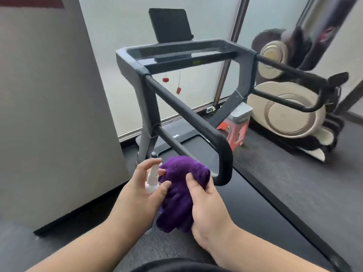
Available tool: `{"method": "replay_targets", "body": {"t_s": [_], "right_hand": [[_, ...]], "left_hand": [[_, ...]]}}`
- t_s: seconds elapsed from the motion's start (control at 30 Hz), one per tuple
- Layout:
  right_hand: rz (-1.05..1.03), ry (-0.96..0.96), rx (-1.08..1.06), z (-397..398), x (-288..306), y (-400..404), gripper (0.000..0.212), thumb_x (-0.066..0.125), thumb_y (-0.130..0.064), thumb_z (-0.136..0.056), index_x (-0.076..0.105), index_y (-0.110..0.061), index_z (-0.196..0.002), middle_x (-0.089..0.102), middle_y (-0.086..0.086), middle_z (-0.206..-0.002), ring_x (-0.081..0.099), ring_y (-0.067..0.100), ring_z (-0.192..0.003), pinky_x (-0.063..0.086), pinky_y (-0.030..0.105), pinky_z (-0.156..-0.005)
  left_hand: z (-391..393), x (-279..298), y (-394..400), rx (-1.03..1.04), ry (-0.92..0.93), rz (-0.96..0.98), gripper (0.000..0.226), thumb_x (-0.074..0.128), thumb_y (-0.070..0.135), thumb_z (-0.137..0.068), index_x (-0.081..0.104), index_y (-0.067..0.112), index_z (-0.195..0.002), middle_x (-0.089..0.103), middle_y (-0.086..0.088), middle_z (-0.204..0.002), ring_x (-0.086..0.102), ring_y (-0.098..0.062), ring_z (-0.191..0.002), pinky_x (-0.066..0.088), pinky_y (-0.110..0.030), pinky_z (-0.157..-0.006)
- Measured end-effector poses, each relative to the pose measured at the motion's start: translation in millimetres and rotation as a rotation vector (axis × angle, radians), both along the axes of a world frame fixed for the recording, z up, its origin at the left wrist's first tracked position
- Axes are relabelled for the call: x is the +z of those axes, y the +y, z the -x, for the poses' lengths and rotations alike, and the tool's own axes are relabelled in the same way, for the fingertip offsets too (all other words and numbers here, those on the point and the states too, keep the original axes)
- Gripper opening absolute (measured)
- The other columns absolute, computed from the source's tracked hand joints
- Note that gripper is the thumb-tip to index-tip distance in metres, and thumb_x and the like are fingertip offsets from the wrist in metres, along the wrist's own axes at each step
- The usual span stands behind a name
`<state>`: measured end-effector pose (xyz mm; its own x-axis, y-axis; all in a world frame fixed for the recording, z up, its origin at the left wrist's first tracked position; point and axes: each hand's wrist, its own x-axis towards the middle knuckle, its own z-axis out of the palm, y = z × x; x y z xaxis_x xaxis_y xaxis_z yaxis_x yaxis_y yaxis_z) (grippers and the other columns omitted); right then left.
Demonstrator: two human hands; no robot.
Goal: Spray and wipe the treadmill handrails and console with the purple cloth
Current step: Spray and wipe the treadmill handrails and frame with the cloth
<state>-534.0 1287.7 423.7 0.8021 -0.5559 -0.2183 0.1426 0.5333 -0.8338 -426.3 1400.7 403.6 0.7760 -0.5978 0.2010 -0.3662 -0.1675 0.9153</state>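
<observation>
Nearest the camera, two bare forearms are seen reaching forward from the bottom edge, above a dark garment at the person's waist. The right hand (208, 201) is wrapped around a bunched purple cloth (180, 185), with the thumb pressed over the front of the fabric and the fingers hidden behind it, so the cloth is gripped from its right side. The left hand (145, 185) is curled round a small white spray bottle (152, 178), held upright just beside the cloth and touching it; the thumb is laid across the bottle's lower body and a fingertip is rested on the nozzle top. Both hands are held close together, just in front of the curved near end of the left handrail (188, 114), a black padded bar that is seen running away from the camera up to the grey console (184, 54). A dark tablet-like screen (170, 24) is mounted upright on the console. The right handrail (290, 72) is seen extending from the console's far side. The treadmill belt (255, 203) is visible below the hands. Red safety-key pieces (178, 90) are hung under the console on a cord. A red plastic stool (235, 132) is seen beyond the treadmill, and a beige elliptical machine (290, 112) is placed well apart on the right. A grey panel (49, 114) is stood on the left.
</observation>
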Motion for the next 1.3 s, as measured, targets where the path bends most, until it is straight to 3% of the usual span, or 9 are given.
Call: {"method": "replay_targets", "body": {"t_s": [0.27, 0.37, 0.53, 0.6, 0.7, 0.83, 1.03, 1.13, 1.3], "right_hand": [[0.216, 0.117, -0.592, -29, 20, 24, 0.040, 0.065, -0.059, -0.079, 0.063, -0.040, -0.114, 0.073, 0.006, -0.113, 0.070, 0.029, -0.104, 0.054, 0.055, -0.090], [0.226, 0.096, -0.878, -22, 39, 7, 0.027, 0.062, -0.056, -0.083, 0.065, -0.043, -0.105, 0.075, 0.000, -0.108, 0.072, 0.024, -0.100, 0.057, 0.050, -0.085], [0.560, 0.315, -1.180, -21, 61, -30, 0.051, 0.051, -0.067, -0.079, 0.052, -0.041, -0.122, 0.070, -0.010, -0.109, 0.066, -0.006, -0.083, 0.053, 0.015, -0.067], [0.829, 0.374, -1.155, -32, 61, -42, 0.053, 0.051, -0.058, -0.086, 0.041, -0.039, -0.135, 0.057, -0.008, -0.133, 0.058, -0.005, -0.110, 0.047, 0.010, -0.087], [1.296, 0.553, -0.768, -57, 45, -67, 0.064, 0.061, -0.032, -0.094, 0.033, -0.020, -0.150, 0.029, 0.010, -0.157, 0.025, 0.024, -0.147, 0.026, 0.043, -0.119], [1.733, 1.085, -0.220, -75, 24, -81, 0.074, 0.046, -0.066, -0.090, 0.029, -0.032, -0.152, 0.013, 0.003, -0.164, -0.002, 0.026, -0.151, 0.008, 0.053, -0.121], [1.789, 0.929, -0.395, -61, 41, -104, 0.037, 0.059, -0.051, -0.091, 0.062, -0.037, -0.125, 0.050, -0.005, -0.139, 0.041, 0.023, -0.125, 0.037, 0.053, -0.104], [1.754, 1.029, -0.227, -70, 52, -118, 0.056, 0.063, -0.058, -0.084, 0.049, -0.040, -0.136, 0.042, 0.000, -0.144, 0.042, 0.027, -0.126, 0.035, 0.049, -0.109], [1.746, 0.957, -0.239, -79, 41, -126, 0.081, 0.072, -0.052, -0.080, 0.037, -0.025, -0.147, 0.049, 0.005, -0.139, 0.053, 0.031, -0.115, 0.043, 0.041, -0.100]], "left_hand": [[-60, 24, -30, -0.350, -0.011, 0.042, 0.050, 0.068, 0.045, -0.083, 0.046, 0.056, -0.126, 0.067, 0.025, -0.108, 0.069, -0.004, -0.080, 0.058, -0.028, -0.065], [-63, 26, -47, -0.421, 0.016, 0.077, 0.048, 0.070, 0.042, -0.087, 0.044, 0.059, -0.124, 0.066, 0.028, -0.109, 0.067, -0.002, -0.086, 0.051, -0.025, -0.069], [-64, 23, -60, -0.455, 0.079, 0.080, 0.048, 0.063, 0.050, -0.084, 0.040, 0.063, -0.124, 0.060, 0.036, -0.113, 0.063, 0.004, -0.090, 0.046, -0.025, -0.065], [-67, 22, -59, -0.446, 0.094, 0.082, 0.049, 0.064, 0.049, -0.084, 0.040, 0.064, -0.124, 0.059, 0.036, -0.113, 0.062, 0.006, -0.088, 0.044, -0.024, -0.064], [-73, 21, -50, -0.426, 0.093, 0.081, 0.048, 0.062, 0.054, -0.081, 0.041, 0.063, -0.123, 0.059, 0.033, -0.112, 0.062, 0.004, -0.084, 0.043, -0.024, -0.066], [-83, 12, -33, -0.365, 0.093, 0.044, 0.049, 0.067, 0.047, -0.081, 0.044, 0.061, -0.123, 0.059, 0.032, -0.113, 0.060, 0.006, -0.096, 0.043, -0.023, -0.073], [-91, 3, -16, -0.301, 0.083, 0.019, 0.050, 0.070, 0.042, -0.083, 0.045, 0.060, -0.122, 0.059, 0.034, -0.112, 0.061, 0.007, -0.090, 0.043, -0.019, -0.067], [-94, 4, -16, -0.271, 0.097, 0.037, 0.049, 0.068, 0.044, -0.082, 0.045, 0.062, -0.121, 0.059, 0.034, -0.113, 0.058, 0.009, -0.097, 0.042, -0.018, -0.070], [-90, 9, -30, -0.266, 0.125, 0.114, 0.046, 0.066, 0.048, -0.083, 0.045, 0.063, -0.121, 0.056, 0.033, -0.116, 0.058, 0.012, -0.071, 0.043, -0.018, -0.051]]}}
